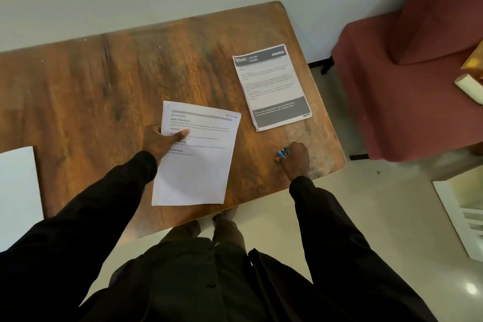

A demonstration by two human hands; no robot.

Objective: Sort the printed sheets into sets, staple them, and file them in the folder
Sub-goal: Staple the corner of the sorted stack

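Now our left hand (160, 138) pinches the limp sheets (194, 157) by their edge; our right hand (295, 158) closes on, seemingly, the stapler (283, 151).

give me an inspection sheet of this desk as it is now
surface: wooden table, mostly bare, rounded corners
job's things: sheets held in the left hand, printed side up; a second stack lies flat near the far right edge; small blue stapler under the right hand; a white sheet or folder at the left edge, cannot tell which
clutter: nothing seen
grippers: left hand pinches the sheets, thumb on top; right hand has its fingers closed around the stapler on the table
cables: nothing seen
surroundings: pale wall behind, red armchair to the right, light tiled floor
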